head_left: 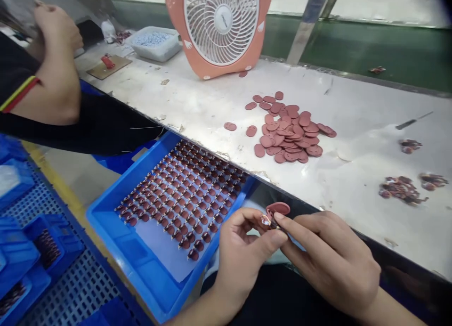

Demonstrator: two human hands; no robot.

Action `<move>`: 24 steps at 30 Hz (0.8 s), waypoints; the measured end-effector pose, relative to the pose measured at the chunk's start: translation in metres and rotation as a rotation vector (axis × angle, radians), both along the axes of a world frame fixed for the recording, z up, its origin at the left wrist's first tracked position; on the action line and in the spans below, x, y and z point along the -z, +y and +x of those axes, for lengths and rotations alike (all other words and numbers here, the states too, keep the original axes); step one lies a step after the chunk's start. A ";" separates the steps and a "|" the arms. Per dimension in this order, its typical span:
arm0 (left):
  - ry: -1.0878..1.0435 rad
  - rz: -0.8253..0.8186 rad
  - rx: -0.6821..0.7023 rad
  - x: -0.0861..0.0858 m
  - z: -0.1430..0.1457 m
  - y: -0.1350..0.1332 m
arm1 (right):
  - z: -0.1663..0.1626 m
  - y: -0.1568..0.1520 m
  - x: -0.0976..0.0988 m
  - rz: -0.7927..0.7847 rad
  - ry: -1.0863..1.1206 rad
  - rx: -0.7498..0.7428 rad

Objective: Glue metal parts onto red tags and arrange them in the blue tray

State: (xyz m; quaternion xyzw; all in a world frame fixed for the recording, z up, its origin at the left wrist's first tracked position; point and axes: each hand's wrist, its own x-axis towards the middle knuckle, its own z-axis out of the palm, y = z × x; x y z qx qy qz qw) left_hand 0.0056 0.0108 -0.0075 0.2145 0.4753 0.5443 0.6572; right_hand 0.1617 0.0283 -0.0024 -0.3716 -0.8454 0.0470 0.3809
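Note:
Close to the table's front edge, my left hand (243,250) is closed, thumb and index finger pinching a small dark figurine (267,221) with a pale, shiny end. My right hand (332,255) is closed on the same piece from the other side, fingertips pressed to it. A brownish-red oval disc (278,207) shows at the fingertips, touching the figurine; my fingers cover where they meet. Left of my hands, a blue tray (130,274) holds rows of similar figurines on red discs (183,184). A pile of loose red oval discs (289,133) lies on the table beyond my hands.
A pink fan (223,24) stands at the back of the table (212,100). Small dark figurines (400,189) and a thin tool (411,122) lie at right. A co-worker's arm (58,76) is at left, near a white tub (155,43). Blue crates (52,241) sit lower left.

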 end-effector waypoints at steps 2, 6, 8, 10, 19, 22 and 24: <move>0.039 -0.019 -0.027 -0.001 -0.001 0.001 | -0.005 0.004 0.003 0.013 -0.004 -0.013; 0.092 -0.063 -0.052 0.003 -0.008 0.002 | -0.014 0.006 0.003 0.010 -0.024 -0.028; 0.255 -0.083 -0.050 0.008 -0.017 0.002 | -0.016 0.002 0.000 0.006 -0.039 -0.079; 0.520 -0.108 -0.055 0.017 -0.039 0.002 | -0.013 -0.005 -0.002 0.013 -0.050 -0.142; 1.607 -0.387 -0.084 0.055 -0.261 -0.034 | 0.013 -0.016 0.019 -0.028 -0.004 -0.164; 1.843 -0.455 0.117 0.062 -0.303 -0.041 | 0.013 -0.014 0.019 -0.047 -0.014 -0.188; 1.947 -0.488 0.242 0.069 -0.316 -0.039 | 0.012 -0.013 0.019 -0.049 -0.015 -0.192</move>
